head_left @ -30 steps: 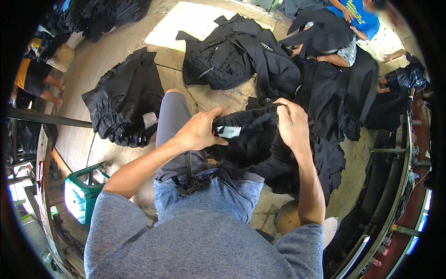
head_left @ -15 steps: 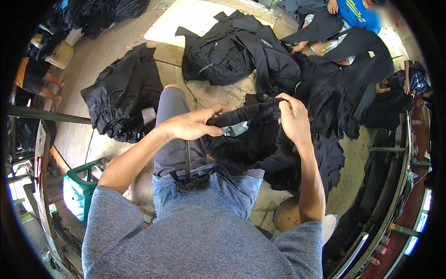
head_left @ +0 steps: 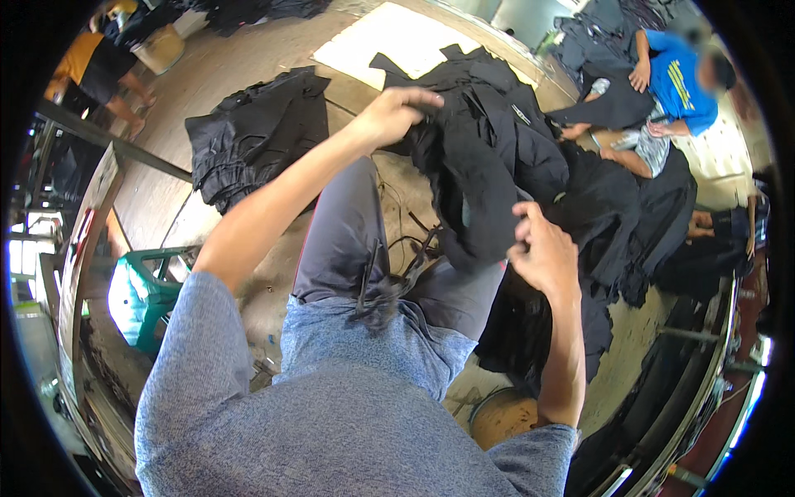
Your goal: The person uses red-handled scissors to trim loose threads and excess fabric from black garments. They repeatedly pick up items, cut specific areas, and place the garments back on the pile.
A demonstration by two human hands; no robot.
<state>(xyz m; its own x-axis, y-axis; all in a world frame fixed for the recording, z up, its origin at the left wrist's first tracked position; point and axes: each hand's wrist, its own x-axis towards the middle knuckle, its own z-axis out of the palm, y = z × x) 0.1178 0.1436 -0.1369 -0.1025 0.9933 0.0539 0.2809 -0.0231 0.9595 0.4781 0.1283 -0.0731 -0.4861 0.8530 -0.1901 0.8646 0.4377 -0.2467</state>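
Note:
A black cloth garment (head_left: 472, 199) hangs loosely over the floor between my two hands, slightly blurred by motion. My left hand (head_left: 396, 118) is stretched far forward at the garment's upper end, its thumb side closed on the cloth and the index finger pointing out. Near the lower right edge of the same garment, my right hand (head_left: 546, 257) has its fingers bent but apart, and no cloth shows in them. Under the garment and to its right lie more black garments (head_left: 604, 207), heaped together.
At the left sits a stack of black garments (head_left: 257, 132). A green plastic stool (head_left: 145, 290) stands by a wooden rail (head_left: 79, 273). A co-worker in a blue shirt (head_left: 679, 87) sits at far right with black cloth. A round container (head_left: 505, 418) is beside my right elbow.
Both hands were on the garment's waistband over my lap, a pale label showing. My left hand has moved forward with the cloth; my right hand has lowered and loosened. My view has shifted.

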